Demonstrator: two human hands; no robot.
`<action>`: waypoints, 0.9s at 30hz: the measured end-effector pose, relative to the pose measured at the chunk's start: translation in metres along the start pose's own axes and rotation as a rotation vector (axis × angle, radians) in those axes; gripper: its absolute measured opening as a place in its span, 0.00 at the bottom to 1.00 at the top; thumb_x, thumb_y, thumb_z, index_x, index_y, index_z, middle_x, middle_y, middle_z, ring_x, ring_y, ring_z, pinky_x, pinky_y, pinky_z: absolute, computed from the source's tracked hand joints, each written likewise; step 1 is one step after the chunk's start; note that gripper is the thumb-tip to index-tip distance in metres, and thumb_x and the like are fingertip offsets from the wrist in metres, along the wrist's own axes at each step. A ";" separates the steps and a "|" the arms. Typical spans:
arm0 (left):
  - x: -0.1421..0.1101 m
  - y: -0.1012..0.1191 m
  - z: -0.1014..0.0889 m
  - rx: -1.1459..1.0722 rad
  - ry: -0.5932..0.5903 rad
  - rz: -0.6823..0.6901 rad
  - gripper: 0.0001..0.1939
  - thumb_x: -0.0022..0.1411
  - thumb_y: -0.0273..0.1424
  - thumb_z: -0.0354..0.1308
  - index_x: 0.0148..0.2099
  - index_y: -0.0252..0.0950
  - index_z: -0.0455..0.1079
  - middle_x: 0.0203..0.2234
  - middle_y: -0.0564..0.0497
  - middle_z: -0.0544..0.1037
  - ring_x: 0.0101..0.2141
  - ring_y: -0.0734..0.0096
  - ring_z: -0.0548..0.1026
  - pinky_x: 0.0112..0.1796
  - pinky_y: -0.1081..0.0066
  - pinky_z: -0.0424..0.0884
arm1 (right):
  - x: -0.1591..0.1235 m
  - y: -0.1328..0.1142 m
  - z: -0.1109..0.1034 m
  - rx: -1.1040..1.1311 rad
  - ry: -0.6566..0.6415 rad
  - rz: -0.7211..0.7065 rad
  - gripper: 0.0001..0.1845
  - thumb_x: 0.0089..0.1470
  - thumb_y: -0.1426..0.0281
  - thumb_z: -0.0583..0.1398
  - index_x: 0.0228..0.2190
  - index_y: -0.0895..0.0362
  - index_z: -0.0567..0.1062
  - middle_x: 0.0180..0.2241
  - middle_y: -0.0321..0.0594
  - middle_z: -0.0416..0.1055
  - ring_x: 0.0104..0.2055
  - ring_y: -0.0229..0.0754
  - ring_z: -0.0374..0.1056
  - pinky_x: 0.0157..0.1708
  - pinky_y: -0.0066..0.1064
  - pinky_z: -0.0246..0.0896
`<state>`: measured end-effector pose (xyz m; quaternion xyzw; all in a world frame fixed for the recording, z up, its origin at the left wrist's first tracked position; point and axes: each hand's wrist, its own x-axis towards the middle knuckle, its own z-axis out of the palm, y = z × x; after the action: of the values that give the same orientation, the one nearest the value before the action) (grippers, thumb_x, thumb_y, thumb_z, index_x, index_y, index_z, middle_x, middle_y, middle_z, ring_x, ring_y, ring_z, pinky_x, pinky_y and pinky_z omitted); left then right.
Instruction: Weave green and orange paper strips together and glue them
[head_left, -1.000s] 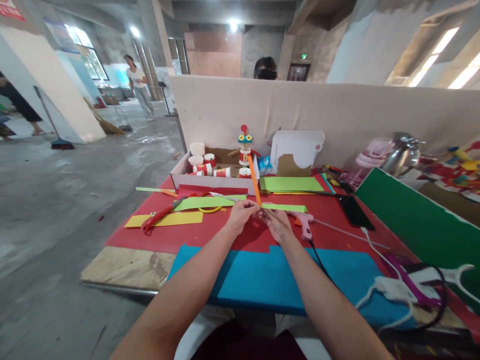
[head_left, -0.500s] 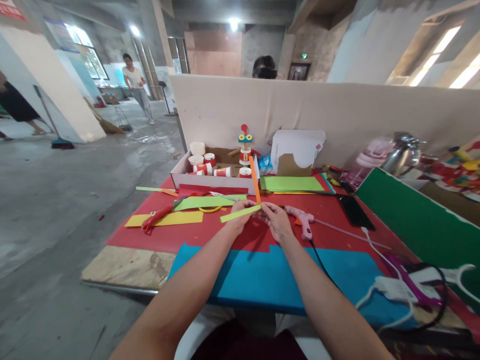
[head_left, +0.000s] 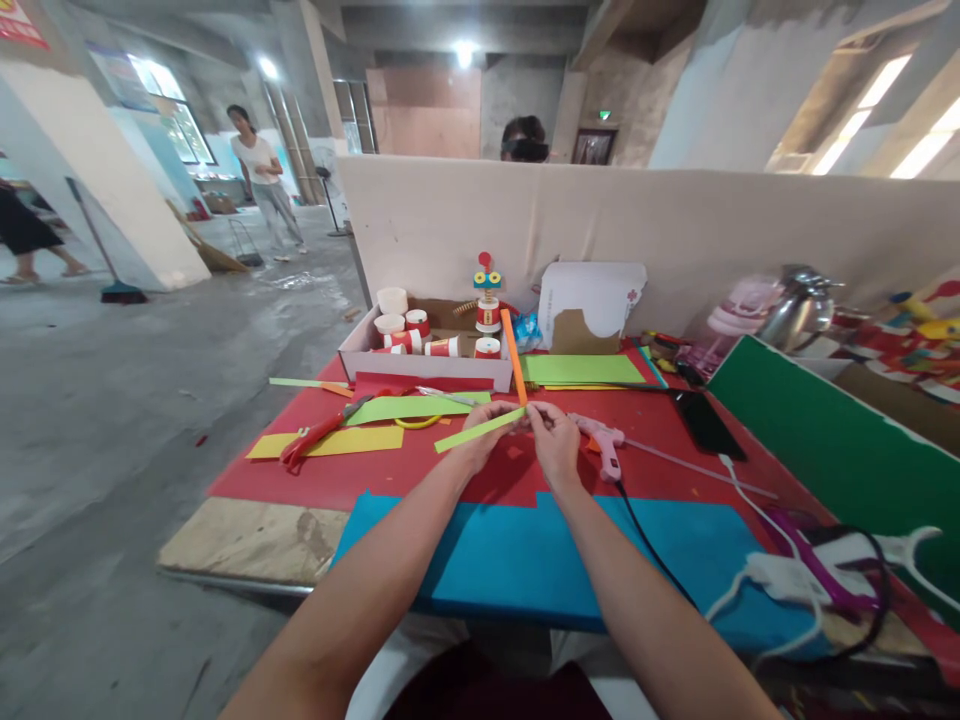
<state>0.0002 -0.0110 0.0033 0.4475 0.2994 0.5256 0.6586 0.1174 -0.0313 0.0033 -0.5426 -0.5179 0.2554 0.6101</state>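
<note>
Both my hands meet over the red table covering. A light green paper strip and an orange paper strip join end to end at an angle between my fingertips. My left hand is closed at the joint, with the green strip lying across it. With thumb and fingers, my right hand pinches the same joint. The orange strip rises away from me toward the box. Just right of my right hand lies a pink glue gun. Red-handled scissors rest on paper strips at the left.
A shallow cardboard box at the back holds paper cups and a paper-cup figure. Green paper sheets, a phone, cables and a green board lie to the right. A pale partition stands behind. Another person walks at the far left.
My right hand has turned slightly, its fingers closing more upright at the joint. The orange strip's lower end has shifted slightly right. A person in the background has moved.
</note>
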 end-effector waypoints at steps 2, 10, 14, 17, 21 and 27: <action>-0.002 0.001 0.003 -0.014 0.020 -0.035 0.17 0.37 0.32 0.71 0.32 0.33 0.74 0.25 0.49 0.78 0.28 0.72 0.73 0.32 0.73 0.67 | -0.001 -0.001 -0.001 -0.022 0.027 0.004 0.15 0.49 0.58 0.58 0.30 0.57 0.76 0.27 0.42 0.77 0.28 0.44 0.72 0.33 0.35 0.68; 0.000 0.001 0.001 0.002 0.272 -0.026 0.13 0.37 0.34 0.70 0.24 0.32 0.71 0.19 0.51 0.74 0.23 0.73 0.70 0.29 0.71 0.66 | -0.004 -0.005 0.006 0.226 -0.077 0.161 0.13 0.43 0.59 0.63 0.27 0.55 0.76 0.24 0.38 0.76 0.25 0.42 0.70 0.32 0.34 0.67; 0.001 0.002 0.000 0.004 0.312 -0.056 0.14 0.35 0.33 0.71 0.25 0.32 0.72 0.21 0.49 0.75 0.25 0.72 0.71 0.30 0.70 0.67 | 0.001 -0.002 0.007 0.456 -0.162 0.322 0.15 0.38 0.57 0.65 0.26 0.55 0.76 0.22 0.36 0.74 0.24 0.40 0.69 0.30 0.34 0.66; 0.000 0.001 0.000 -0.002 0.262 -0.050 0.14 0.36 0.34 0.70 0.24 0.32 0.71 0.21 0.50 0.74 0.25 0.72 0.71 0.30 0.71 0.66 | 0.003 -0.001 0.006 0.477 -0.191 0.353 0.14 0.36 0.59 0.67 0.24 0.56 0.77 0.20 0.34 0.73 0.24 0.39 0.67 0.30 0.33 0.65; -0.001 -0.003 0.000 -0.012 0.221 -0.047 0.14 0.37 0.35 0.70 0.23 0.33 0.70 0.19 0.52 0.73 0.23 0.74 0.69 0.29 0.71 0.66 | 0.002 -0.003 0.005 0.445 -0.152 0.308 0.12 0.37 0.60 0.66 0.22 0.56 0.77 0.18 0.33 0.71 0.23 0.38 0.66 0.30 0.32 0.64; 0.000 -0.004 -0.001 -0.072 0.221 -0.065 0.14 0.35 0.33 0.71 0.24 0.32 0.71 0.20 0.50 0.74 0.24 0.72 0.71 0.31 0.70 0.67 | 0.000 -0.004 0.006 0.398 -0.122 0.249 0.12 0.38 0.60 0.66 0.22 0.55 0.77 0.18 0.34 0.72 0.23 0.39 0.66 0.30 0.31 0.63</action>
<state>0.0007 -0.0105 -0.0009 0.3528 0.3656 0.5605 0.6540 0.1106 -0.0303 0.0061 -0.4551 -0.4222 0.4578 0.6364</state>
